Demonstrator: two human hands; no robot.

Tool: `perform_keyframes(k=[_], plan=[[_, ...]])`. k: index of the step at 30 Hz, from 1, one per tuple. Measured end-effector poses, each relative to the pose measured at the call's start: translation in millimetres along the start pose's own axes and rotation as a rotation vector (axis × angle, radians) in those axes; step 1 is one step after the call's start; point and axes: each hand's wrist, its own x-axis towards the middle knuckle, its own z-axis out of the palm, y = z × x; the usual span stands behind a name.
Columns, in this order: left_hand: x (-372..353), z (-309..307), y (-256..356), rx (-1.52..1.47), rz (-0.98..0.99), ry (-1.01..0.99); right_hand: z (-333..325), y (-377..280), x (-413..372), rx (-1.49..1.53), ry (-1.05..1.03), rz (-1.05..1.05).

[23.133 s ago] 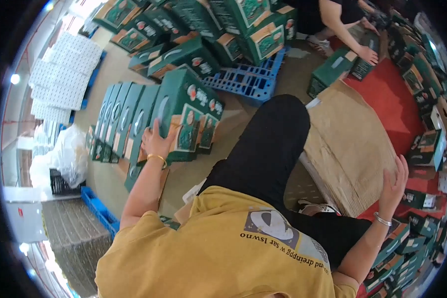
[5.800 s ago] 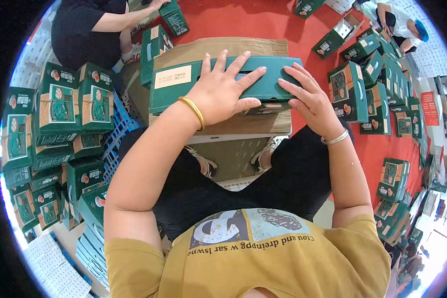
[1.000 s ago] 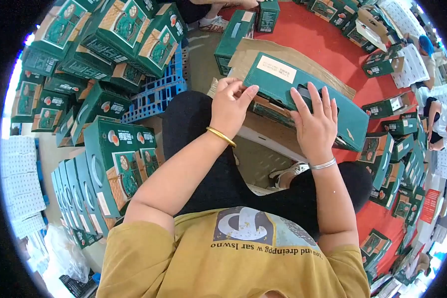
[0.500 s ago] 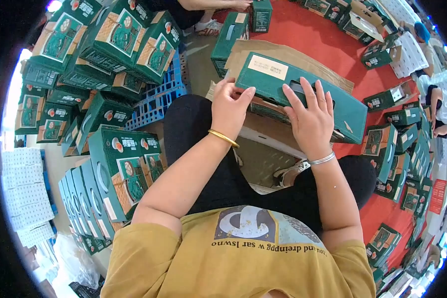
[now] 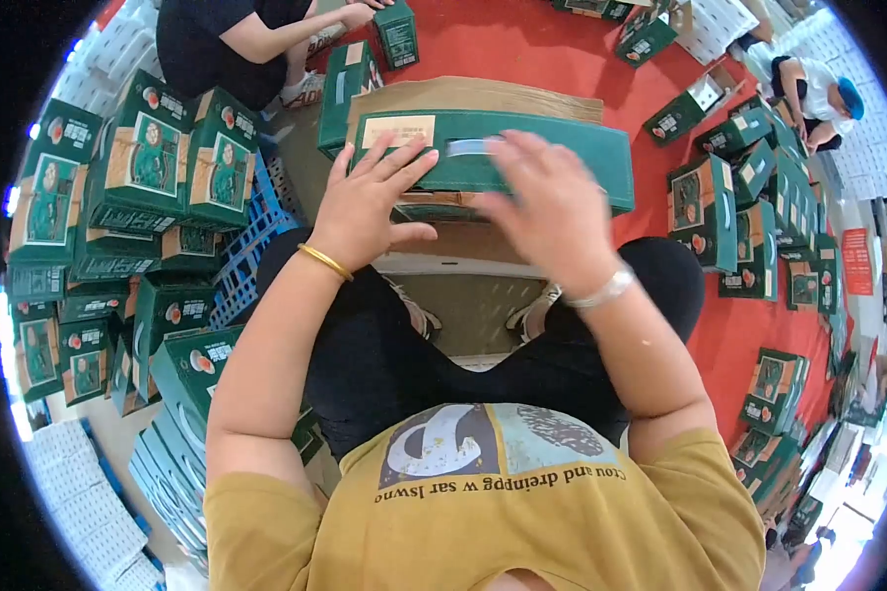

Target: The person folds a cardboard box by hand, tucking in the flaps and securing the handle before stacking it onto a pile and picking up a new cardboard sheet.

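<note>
A green gift box (image 5: 586, 163) lies before me with its long top face up, a cream label (image 5: 419, 126) at the left end and a pale handle (image 5: 471, 147) near the middle. My left hand (image 5: 373, 197) rests over the box's left front edge, fingers spread across the label and thumb apart. My right hand (image 5: 552, 202) is over the front edge beside the handle, blurred by motion, with its fingers stretched out. Brown cardboard (image 5: 503, 94) shows behind the box. The gap under its front edge is partly covered by my hands.
Stacked green boxes (image 5: 148, 163) stand on the left by a blue pallet (image 5: 251, 236). More boxes (image 5: 700, 212) are on the red floor (image 5: 522, 44) at right. A co-worker's arm (image 5: 286, 39) reaches to a small green box (image 5: 396, 37); another person (image 5: 818, 98) sits far right.
The view has turned, and the box now lies straighter across. My left hand has spread out over the label; my right hand has moved toward the handle, which now shows as a pale strip.
</note>
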Motion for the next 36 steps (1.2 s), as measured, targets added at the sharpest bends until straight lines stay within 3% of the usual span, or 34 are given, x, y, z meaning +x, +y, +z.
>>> perform_keyframes(k=[4,6,7,8,10,11,12,15,18,20,21,24,25,27,30,36], plan=[[21,-22,13,0.002,0.049,0.036,-24,105,-12,0.103,0.068,0.058],[48,-41,39,0.082,-0.011,-0.148,-8,139,-23,-0.212,-0.032,0.075],[62,-44,51,0.165,-0.031,-0.209,-12,129,-24,0.137,-0.115,0.238],[82,-50,66,0.202,-0.105,-0.396,-11,128,-24,0.135,-0.117,0.239],[90,-1,59,0.213,0.284,0.091,-14,129,-27,0.107,-0.148,0.263],[98,15,64,0.042,0.306,-0.064,-15,128,-30,0.086,-0.138,0.256],[101,16,68,0.036,0.32,-0.061,-18,124,-29,0.065,-0.141,0.271],[99,16,66,0.024,0.256,-0.062,-18,131,-26,0.084,-0.086,0.166],[100,17,64,0.012,0.253,-0.084,-34,133,-37,0.224,-0.178,0.226],[105,16,55,-0.018,0.259,-0.038,-70,129,-45,-0.088,-0.18,0.195],[111,9,48,-0.052,0.263,-0.072,-75,121,-47,-0.129,-0.045,0.201],[130,0,36,-0.089,0.279,-0.097,-55,93,-30,-0.014,0.279,-0.004],[138,2,31,-0.081,0.295,-0.117,-46,90,-24,-0.03,0.241,-0.182],[155,3,21,-0.051,0.298,-0.181,-29,87,-3,-0.072,0.234,-0.258],[182,-10,19,-0.037,0.181,-0.41,-13,107,27,-0.125,0.229,-0.218],[214,-13,4,-0.074,0.162,-0.495,8,131,53,-0.029,0.245,-0.135]])
